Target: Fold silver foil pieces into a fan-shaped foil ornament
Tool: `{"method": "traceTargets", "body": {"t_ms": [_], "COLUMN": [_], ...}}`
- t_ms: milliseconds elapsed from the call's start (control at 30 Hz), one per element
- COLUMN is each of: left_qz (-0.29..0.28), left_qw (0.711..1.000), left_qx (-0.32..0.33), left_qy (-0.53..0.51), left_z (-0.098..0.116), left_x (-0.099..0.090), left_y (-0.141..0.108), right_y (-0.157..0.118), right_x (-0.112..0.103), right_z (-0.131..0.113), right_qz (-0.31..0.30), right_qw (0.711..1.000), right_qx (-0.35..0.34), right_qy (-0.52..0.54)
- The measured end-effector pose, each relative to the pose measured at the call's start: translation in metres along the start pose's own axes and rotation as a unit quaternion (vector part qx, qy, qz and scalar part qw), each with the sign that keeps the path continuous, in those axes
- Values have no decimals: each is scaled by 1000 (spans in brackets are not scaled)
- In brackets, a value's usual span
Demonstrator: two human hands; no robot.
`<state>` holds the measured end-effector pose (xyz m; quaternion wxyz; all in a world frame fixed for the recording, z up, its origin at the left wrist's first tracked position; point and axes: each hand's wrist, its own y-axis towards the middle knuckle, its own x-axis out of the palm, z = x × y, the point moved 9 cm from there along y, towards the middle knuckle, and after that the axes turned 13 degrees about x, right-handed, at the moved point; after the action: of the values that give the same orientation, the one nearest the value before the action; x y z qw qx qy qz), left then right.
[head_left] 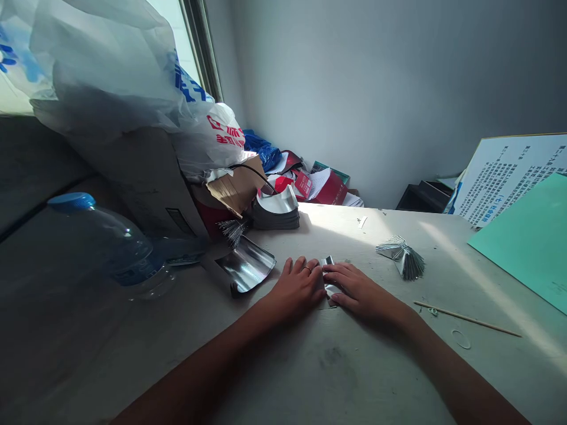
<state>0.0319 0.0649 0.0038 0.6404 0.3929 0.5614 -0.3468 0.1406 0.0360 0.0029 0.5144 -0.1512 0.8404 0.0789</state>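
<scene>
In the middle of the table a small piece of silver foil sheet [328, 261] lies between my two hands, mostly covered by them. My left hand [300, 286], with a ring on one finger, presses on its left side, fingers close together and bent. My right hand [361, 290] holds the right side, fingers and thumb against the shiny surface. Left of my hands rests a curled stack of silver sheets [248, 268]. To the right lies a fanned bundle of folded silver foil [405, 257].
A thin wooden stick [469, 319] and a rubber band [461, 339] lie at right, near a green sheet [527, 242]. A clear bottle [128, 254] leans at left beside a box [146, 183] with plastic bags [110, 71]. Another sheet stack [277, 212] stands behind.
</scene>
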Motion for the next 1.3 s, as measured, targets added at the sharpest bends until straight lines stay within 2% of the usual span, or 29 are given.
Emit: {"method": "traceTargets", "body": {"t_ms": [133, 467, 833, 1300], "left_qz": [-17, -7, -23, -2], "left_qw": [1000, 1000, 1000, 1000], "left_qx": [-12, -7, -6, 0], "left_qy": [-10, 4, 5, -1], "left_z": [0, 0, 3, 2], "left_x": [2, 3, -1, 2], "left_y": [1, 1, 1, 1], "right_y": [-1, -1, -3, -4], "right_x": [0, 1, 0, -2], "right_z": [0, -1, -2, -3], "right_qz": [3, 7, 6, 18], "right_qw": [1000, 1000, 999, 999], "right_qx": [4, 6, 29, 29], "right_qy": [-10, -26, -38, -34]}}
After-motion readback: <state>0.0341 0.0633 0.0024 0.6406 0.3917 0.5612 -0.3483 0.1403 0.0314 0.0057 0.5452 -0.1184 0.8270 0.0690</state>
